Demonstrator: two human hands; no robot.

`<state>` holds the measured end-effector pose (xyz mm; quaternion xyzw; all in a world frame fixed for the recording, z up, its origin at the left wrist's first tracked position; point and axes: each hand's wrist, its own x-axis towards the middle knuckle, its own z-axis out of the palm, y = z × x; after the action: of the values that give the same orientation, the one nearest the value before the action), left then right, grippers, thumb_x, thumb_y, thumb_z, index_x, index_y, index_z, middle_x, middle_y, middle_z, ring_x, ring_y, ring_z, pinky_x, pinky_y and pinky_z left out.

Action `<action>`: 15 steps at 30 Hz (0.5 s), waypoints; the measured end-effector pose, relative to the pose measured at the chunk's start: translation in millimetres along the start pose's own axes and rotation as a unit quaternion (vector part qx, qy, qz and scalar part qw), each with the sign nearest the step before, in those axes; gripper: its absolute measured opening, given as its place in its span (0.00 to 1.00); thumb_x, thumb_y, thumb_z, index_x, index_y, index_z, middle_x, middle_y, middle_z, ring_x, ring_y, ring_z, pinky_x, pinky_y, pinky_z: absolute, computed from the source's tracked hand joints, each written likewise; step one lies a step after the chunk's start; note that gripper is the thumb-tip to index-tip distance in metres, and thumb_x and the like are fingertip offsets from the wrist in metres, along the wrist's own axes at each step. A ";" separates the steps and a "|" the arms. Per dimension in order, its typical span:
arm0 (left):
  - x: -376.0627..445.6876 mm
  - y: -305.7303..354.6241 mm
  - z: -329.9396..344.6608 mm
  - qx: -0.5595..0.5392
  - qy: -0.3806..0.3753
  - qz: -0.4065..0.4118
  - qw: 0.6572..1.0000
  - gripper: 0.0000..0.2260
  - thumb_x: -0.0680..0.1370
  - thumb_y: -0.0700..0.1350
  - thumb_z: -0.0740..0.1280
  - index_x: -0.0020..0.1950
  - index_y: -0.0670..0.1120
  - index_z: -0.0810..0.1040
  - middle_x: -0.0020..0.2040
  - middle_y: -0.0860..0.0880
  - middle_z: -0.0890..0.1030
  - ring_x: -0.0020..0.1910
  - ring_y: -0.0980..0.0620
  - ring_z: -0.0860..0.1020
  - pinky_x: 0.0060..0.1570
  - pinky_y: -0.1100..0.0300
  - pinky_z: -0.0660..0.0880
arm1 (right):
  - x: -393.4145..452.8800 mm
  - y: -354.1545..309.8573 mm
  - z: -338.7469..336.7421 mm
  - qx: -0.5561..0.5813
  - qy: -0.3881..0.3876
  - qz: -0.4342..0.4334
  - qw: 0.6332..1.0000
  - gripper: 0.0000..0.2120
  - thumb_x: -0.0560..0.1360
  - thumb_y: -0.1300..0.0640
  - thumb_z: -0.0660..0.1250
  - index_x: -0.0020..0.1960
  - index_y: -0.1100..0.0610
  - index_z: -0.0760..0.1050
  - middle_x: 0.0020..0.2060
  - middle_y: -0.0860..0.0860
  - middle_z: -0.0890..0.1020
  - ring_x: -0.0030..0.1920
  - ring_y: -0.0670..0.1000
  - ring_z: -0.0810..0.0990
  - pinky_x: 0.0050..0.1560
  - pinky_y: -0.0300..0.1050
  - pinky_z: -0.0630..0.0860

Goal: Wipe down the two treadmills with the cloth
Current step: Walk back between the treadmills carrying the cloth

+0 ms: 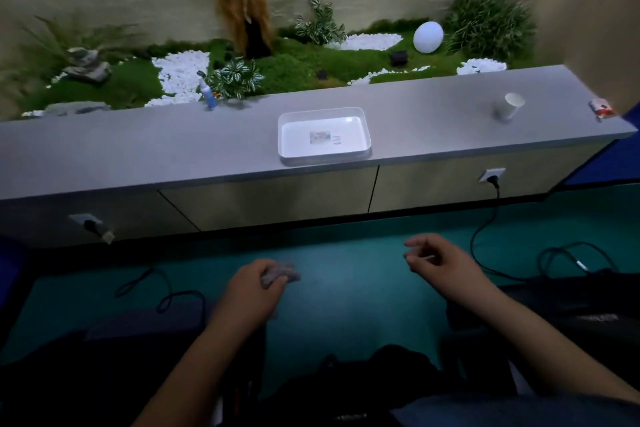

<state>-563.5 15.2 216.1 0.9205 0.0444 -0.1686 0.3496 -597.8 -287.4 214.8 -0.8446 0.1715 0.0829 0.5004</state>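
Observation:
My left hand (254, 286) is closed around a crumpled grey cloth (282, 273), held out in front of me over the teal floor. To its right, my right hand (438, 258) hangs with loosely curled fingers and holds nothing. Dark treadmill parts show at the bottom: one treadmill (138, 326) low on the left, another treadmill (568, 302) on the right, both dim and partly cut off. A blue spray bottle (209, 94) stands at the back edge of the grey ledge (138, 146).
A white tray (324, 136) sits in the middle of the ledge, a paper cup (508, 106) and a small packet (602, 108) at its right end. Behind lies a decorative garden. Power cables (485, 232) run from wall sockets across the floor.

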 end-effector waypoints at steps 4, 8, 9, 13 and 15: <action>57.8 25.9 -12.2 0.010 -0.010 0.020 1.000 0.03 0.75 0.46 0.69 0.46 0.55 0.78 0.48 0.54 0.81 0.45 0.54 0.78 0.39 0.66 0.67 | 52.2 -17.5 -4.1 0.005 -0.004 0.012 1.000 0.09 0.74 0.59 0.69 0.49 0.46 0.76 0.42 0.47 0.82 0.43 0.50 0.82 0.43 0.41 0.74; 117.7 44.6 -15.9 0.006 -0.015 0.016 1.000 0.06 0.74 0.47 0.69 0.42 0.59 0.76 0.49 0.54 0.81 0.39 0.58 0.78 0.37 0.71 0.70 | 111.8 -24.9 -13.0 0.000 -0.011 0.028 1.000 0.11 0.73 0.61 0.70 0.47 0.45 0.75 0.41 0.46 0.81 0.41 0.50 0.81 0.45 0.41 0.74; 133.5 48.8 -14.8 0.007 -0.012 0.013 1.000 0.05 0.74 0.47 0.69 0.43 0.59 0.76 0.49 0.53 0.81 0.41 0.56 0.79 0.39 0.68 0.71 | 129.5 -26.4 -16.1 -0.004 -0.012 0.029 0.999 0.11 0.73 0.61 0.70 0.46 0.45 0.76 0.40 0.46 0.81 0.41 0.51 0.81 0.44 0.42 0.74; 195.4 68.3 -8.3 0.013 0.003 0.000 1.000 0.05 0.74 0.49 0.69 0.47 0.60 0.78 0.51 0.53 0.81 0.46 0.56 0.78 0.47 0.62 0.73 | 205.5 -38.4 -33.7 -0.019 -0.022 0.029 0.999 0.09 0.73 0.59 0.69 0.47 0.46 0.77 0.41 0.46 0.82 0.42 0.50 0.81 0.42 0.36 0.73; 225.9 82.8 -6.2 0.010 -0.001 -0.007 1.000 0.05 0.74 0.50 0.68 0.46 0.61 0.77 0.50 0.56 0.80 0.46 0.58 0.78 0.46 0.63 0.73 | 243.9 -48.7 -44.7 -0.029 -0.035 0.018 0.999 0.08 0.74 0.60 0.69 0.48 0.47 0.77 0.42 0.45 0.82 0.42 0.49 0.80 0.41 0.31 0.72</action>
<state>-333.1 -51.0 195.3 0.9234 0.0491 -0.1724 0.3393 -354.9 -355.5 200.2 -0.8519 0.1668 0.1264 0.4800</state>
